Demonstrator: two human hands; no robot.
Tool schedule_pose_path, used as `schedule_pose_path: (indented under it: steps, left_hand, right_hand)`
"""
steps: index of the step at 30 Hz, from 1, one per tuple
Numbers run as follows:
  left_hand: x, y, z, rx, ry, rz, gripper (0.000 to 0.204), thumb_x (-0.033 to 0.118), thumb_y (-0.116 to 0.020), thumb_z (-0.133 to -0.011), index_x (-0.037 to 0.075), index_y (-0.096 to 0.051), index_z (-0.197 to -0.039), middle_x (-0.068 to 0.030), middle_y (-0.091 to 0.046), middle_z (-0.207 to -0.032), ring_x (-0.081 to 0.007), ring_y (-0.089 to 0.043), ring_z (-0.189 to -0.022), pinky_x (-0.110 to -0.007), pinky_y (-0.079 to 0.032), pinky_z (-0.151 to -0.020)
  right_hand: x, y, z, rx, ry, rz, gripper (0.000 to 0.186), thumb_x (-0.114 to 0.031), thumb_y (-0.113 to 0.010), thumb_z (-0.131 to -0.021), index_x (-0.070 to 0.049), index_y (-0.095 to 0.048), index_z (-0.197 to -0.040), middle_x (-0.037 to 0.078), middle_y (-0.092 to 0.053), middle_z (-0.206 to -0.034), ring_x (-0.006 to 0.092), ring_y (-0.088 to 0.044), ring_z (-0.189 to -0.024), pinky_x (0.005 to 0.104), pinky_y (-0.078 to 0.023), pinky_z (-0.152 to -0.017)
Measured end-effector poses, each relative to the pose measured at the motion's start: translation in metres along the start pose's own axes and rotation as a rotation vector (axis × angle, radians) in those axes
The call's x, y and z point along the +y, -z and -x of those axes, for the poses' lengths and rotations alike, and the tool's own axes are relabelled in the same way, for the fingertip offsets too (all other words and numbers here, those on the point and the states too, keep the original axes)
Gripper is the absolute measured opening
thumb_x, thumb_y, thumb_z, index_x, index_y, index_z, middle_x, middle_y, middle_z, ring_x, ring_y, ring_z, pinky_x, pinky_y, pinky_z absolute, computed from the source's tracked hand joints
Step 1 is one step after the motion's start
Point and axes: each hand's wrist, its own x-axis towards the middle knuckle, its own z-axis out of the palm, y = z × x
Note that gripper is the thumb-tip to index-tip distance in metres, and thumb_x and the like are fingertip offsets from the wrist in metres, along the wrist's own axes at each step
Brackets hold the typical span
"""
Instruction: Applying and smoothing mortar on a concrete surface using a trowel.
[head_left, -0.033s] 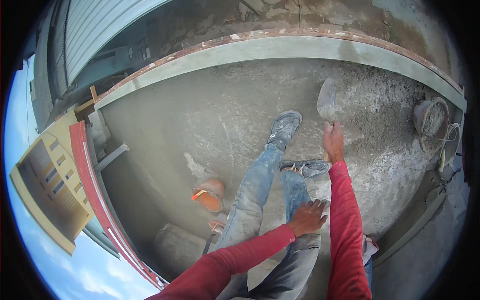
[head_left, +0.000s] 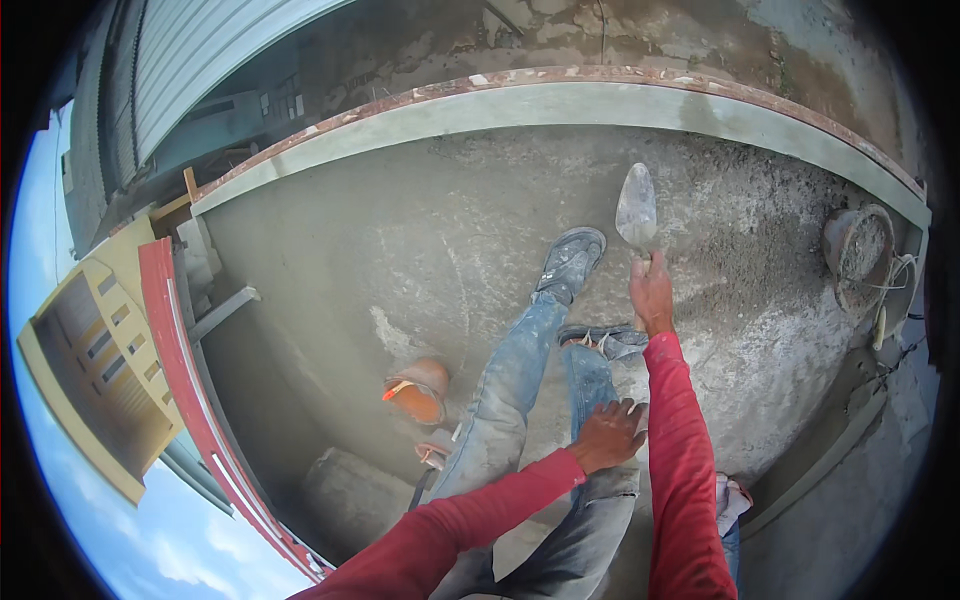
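Observation:
A dusty pointing trowel [head_left: 636, 205] is in my right hand [head_left: 651, 298], its fingers wrapped round the handle and the blade pointing away from me over rough, grey concrete floor [head_left: 740, 290]. My left hand [head_left: 608, 436] lies on my right leg near the knee, fingers bent but apart, with no object visible in it. Both my legs, in dusty jeans and shoes [head_left: 570, 262], stretch across the floor. Left of them stands a small orange bucket [head_left: 414, 405], with a small tool [head_left: 433, 450], unclear in kind, below it.
A mortar-crusted bucket [head_left: 856, 260] with a cord is at the right, beside the edge. A pale low ledge [head_left: 450, 111] borders the far side; a red railing [head_left: 185, 350] and metal bracket [head_left: 225, 310] are left. Bundled fabric [head_left: 732, 500], partly hidden, lies beside my right sleeve.
My right hand and the trowel have shifted slightly left, with the blade turned a little. My left hand has moved only slightly.

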Motion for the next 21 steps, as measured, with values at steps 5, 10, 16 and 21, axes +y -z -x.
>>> schedule_pose_path:
  steps: [5,10,16,21]
  left_hand:
    - [-0.021,0.120,0.087,0.219,0.060,-0.109,0.052,0.031,-0.070,-0.088,0.003,-0.058,-0.130,-0.0182,-0.061,-0.129,-0.0352,-0.061,-0.118,-0.050,-0.046,-0.099]
    - [-0.027,0.147,0.159,0.270,0.139,-0.116,0.051,0.033,-0.072,-0.087,0.004,-0.061,-0.127,-0.0168,-0.060,-0.133,-0.0371,-0.055,-0.130,-0.055,-0.044,-0.105]
    - [-0.027,0.136,0.135,0.221,0.175,-0.095,0.041,0.028,-0.075,-0.083,0.008,-0.065,-0.117,-0.0114,-0.061,-0.133,-0.0355,-0.054,-0.132,-0.056,-0.044,-0.107]
    - [-0.041,0.143,0.138,0.289,0.169,-0.053,0.034,0.016,-0.077,-0.078,0.009,-0.068,-0.110,-0.0109,-0.065,-0.125,-0.0382,-0.057,-0.127,-0.048,-0.047,-0.104]
  right_hand:
    - [-0.112,-0.067,0.037,-0.264,0.042,-0.151,0.042,-0.032,-0.058,-0.100,-0.011,-0.051,-0.135,0.029,-0.065,-0.117,0.0498,-0.063,-0.109,0.0564,-0.050,-0.089]
    - [-0.183,-0.149,0.012,-0.438,-0.018,0.021,0.042,-0.033,-0.059,-0.101,-0.018,-0.051,-0.139,0.025,-0.065,-0.121,0.0457,-0.063,-0.114,0.0548,-0.049,-0.096]
    - [-0.186,-0.175,-0.020,-0.458,-0.101,-0.033,0.043,-0.033,-0.060,-0.100,-0.019,-0.051,-0.140,0.025,-0.065,-0.123,0.0457,-0.060,-0.121,0.0589,-0.045,-0.101]
    - [-0.111,-0.116,-0.041,-0.300,-0.135,0.075,0.044,-0.031,-0.061,-0.099,-0.017,-0.049,-0.138,0.022,-0.068,-0.120,0.0454,-0.062,-0.117,0.0581,-0.048,-0.093]
